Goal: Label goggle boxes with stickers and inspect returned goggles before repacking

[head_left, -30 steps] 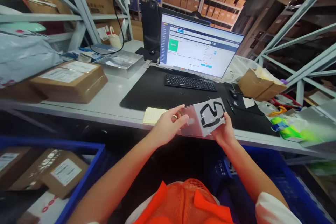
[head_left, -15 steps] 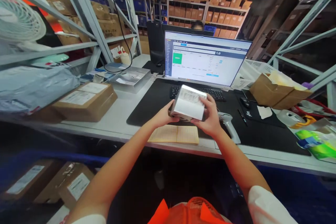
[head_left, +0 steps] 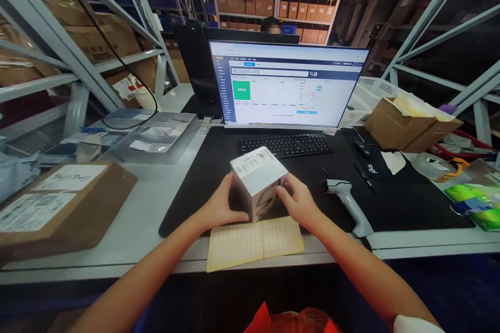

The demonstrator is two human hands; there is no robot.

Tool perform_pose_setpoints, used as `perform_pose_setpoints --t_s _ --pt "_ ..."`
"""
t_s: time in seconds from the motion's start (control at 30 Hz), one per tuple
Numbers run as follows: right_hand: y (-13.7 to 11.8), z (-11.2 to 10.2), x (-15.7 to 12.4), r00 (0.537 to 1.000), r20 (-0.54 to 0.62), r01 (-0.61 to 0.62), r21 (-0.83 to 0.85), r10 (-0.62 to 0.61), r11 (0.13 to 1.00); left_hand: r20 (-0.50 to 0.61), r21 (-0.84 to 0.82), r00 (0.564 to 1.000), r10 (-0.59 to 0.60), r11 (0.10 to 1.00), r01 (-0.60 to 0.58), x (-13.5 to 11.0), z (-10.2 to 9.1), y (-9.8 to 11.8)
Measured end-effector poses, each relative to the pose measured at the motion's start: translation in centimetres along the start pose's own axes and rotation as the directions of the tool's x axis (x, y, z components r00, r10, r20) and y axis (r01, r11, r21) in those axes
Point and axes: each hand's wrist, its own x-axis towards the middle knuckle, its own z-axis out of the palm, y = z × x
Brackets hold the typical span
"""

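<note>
Head camera: both of my hands are on the small white cardboard carton (head_left: 258,179), which sits low over the near edge of the black desk mat (head_left: 390,203), just behind the pale yellow paper sheet (head_left: 253,242) that overhangs the front edge of the grey tabletop (head_left: 148,218). My left hand (head_left: 221,208) cups the carton's left face, with the thumb laid along the near side and the other fingers hidden behind the carton. My right hand (head_left: 299,205) presses the right face with its fingers close together and curved. I cannot tell whether the carton's bottom corner rests on the mat or hangs just above it.

Half a second ago I had the carton raised in front of the black keyboard (head_left: 287,144), with a broad face toward me. Now it is lower and nearer, and it is turned so that one corner points at me. A printed label lies on its top face and a dark graphic shows on the shaded side. I judge that the turning over is nearly finished and the label face is open to view.

The grey handheld scanner (head_left: 346,197) lies on the mat just to the right of my right hand and does not touch it. The wide monitor (head_left: 289,86) stands behind the keyboard. A brown labelled parcel (head_left: 58,208) sits at the near left corner of the tabletop.
</note>
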Motion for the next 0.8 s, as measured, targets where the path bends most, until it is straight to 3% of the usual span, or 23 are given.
perform_pose_setpoints --t_s 0.1,0.2,0.27,0.4,0.5,0.63,0.7,0.8 --pt "0.7 1.5 -0.1 0.993 0.016 -0.119 0.099 0.118 0.988 -0.029 0.024 0.995 -0.093 0.995 0.094 0.1 -1.0 -0.6" --pt "1.4 2.0 0.2 0.990 0.078 -0.126 0.152 0.115 0.980 0.129 -0.068 0.974 -0.188 0.978 0.198 1.6 -1.4 -0.9" --pt "2.0 1.1 -0.1 0.992 0.066 -0.108 0.046 0.105 0.993 0.188 -0.171 0.967 -0.174 0.963 0.207 2.5 -1.3 -1.3" --pt "2.8 -2.0 -2.6 0.982 -0.032 -0.189 -0.165 0.186 0.968 0.167 -0.303 0.980 -0.109 0.940 0.156 3.3 -0.7 -2.8" --pt "2.2 -2.5 -3.8 0.976 0.057 -0.198 -0.156 0.209 0.968 0.322 -0.316 0.933 -0.159 0.911 0.264 3.8 -0.6 -3.7" --pt "0.6 -1.3 -3.4 0.970 0.196 -0.099 -0.214 0.142 0.972 0.414 -0.203 0.887 -0.205 0.929 0.309 4.3 -0.9 -3.6" --pt "0.1 -1.6 -3.7 0.972 0.190 -0.077 -0.289 0.136 0.954 0.378 -0.056 0.879 -0.290 0.941 0.335 4.0 -1.0 -3.3" --pt "-0.1 -3.0 -6.0 0.974 0.168 -0.081 -0.374 0.153 0.924 0.146 0.091 0.877 -0.457 0.889 0.449 3.1 -0.7 -3.0"
